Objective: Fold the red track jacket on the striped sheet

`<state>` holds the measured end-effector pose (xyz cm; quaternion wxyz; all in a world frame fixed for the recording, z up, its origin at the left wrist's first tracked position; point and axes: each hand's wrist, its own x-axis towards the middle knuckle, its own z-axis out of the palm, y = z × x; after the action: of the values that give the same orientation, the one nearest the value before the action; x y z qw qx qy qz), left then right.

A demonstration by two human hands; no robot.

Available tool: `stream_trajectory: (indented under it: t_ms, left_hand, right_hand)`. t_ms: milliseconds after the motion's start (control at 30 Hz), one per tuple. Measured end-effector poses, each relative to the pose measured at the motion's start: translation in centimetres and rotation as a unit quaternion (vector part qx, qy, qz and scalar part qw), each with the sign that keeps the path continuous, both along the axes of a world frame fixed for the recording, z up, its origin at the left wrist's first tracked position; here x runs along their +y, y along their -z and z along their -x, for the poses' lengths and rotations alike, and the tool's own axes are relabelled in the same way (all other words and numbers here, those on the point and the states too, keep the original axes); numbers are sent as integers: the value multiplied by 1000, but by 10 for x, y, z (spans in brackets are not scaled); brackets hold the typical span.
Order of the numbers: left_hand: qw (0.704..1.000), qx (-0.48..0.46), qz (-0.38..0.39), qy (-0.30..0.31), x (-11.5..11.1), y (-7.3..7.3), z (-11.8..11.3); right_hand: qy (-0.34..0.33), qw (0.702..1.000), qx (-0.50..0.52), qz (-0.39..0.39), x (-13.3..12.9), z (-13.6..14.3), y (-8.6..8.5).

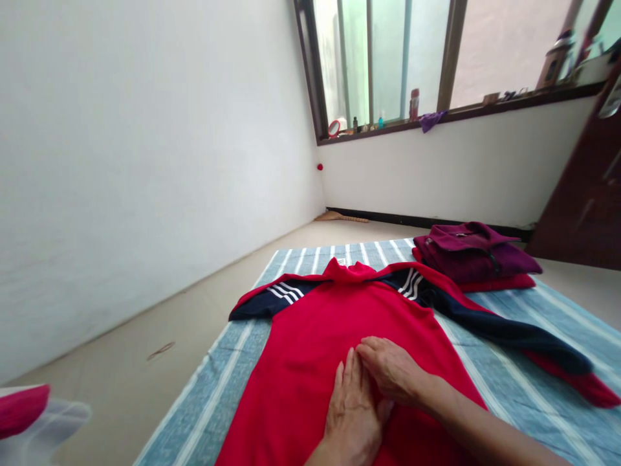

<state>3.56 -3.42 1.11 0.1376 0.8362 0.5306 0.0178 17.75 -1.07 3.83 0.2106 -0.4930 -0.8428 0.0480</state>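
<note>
A red jacket with a stand-up collar lies spread out, its navy shoulders and sleeves marked with white stripes. Its right-hand sleeve stretches out to the side; the other sleeve shows only as a short folded part. Flat on the red body rests my left hand, fingers stretched forward and its thumb partly under my right wrist. My right hand lies across on the same fabric, fingers slightly bent and touching my left fingertips. No gathered cloth shows between its fingers, whose undersides are hidden.
Under the jacket is a blue-and-white striped sheet. A stack of folded clothes, purple garment on top, sits at the back right. A white wall stands left. Red and white cloth shows at lower left. Bottles line the windowsill.
</note>
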Motion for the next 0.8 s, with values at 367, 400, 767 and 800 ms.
stream_trajectory:
  t_ms: [367, 400, 767, 800]
  left_hand:
    - [988, 29, -145, 33, 4, 25, 7]
    - [981, 29, -189, 45, 5, 29, 10]
    - [830, 13, -557, 27, 30, 82, 13]
    - [825, 8, -564, 26, 30, 82, 13]
  right_hand:
    - [-2, 998, -39, 52, 85, 17, 3]
    - [1, 998, -37, 52, 93, 17, 5]
    - [41, 996, -6, 81, 145, 13, 28]
    - [42, 996, -3, 82, 146, 13, 30]
